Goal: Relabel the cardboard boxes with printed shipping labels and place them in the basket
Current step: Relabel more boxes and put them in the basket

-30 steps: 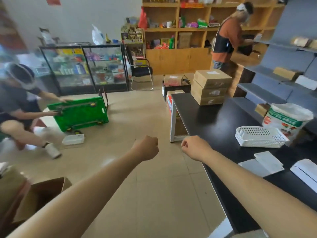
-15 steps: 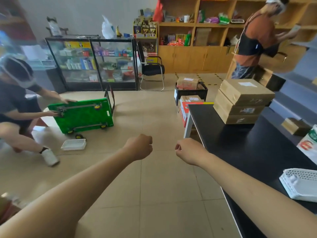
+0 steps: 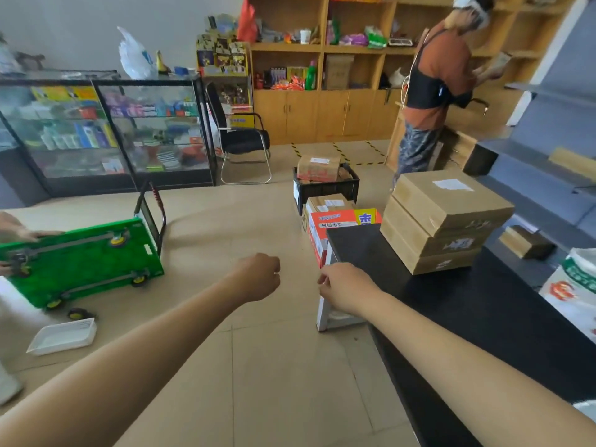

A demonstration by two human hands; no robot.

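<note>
**Boxes waiting, hands empty: the relabelling looks barely begun**

Both arms reach forward over the tiled floor. The left hand [image 3: 258, 277] is clenched into a fist with nothing in it. The right hand [image 3: 346, 290] also has its fingers curled under and grasps nothing visible, hovering just beside the near corner of the dark surface [image 3: 483, 317].

Three cardboard boxes [image 3: 442, 217] sit stacked on that surface; the top one carries a white label on its lid, though whether it is the old one or a fresh one cannot be told. Beyond the surface's end, a black basket [image 3: 325, 188] on the floor already holds one labelled box [image 3: 317, 167], with more boxes [image 3: 335, 217] standing between basket and surface.

Judging from this, at most one box is done. The stack is untouched, no printed labels are in view, and nearly all the work remains.
</note>
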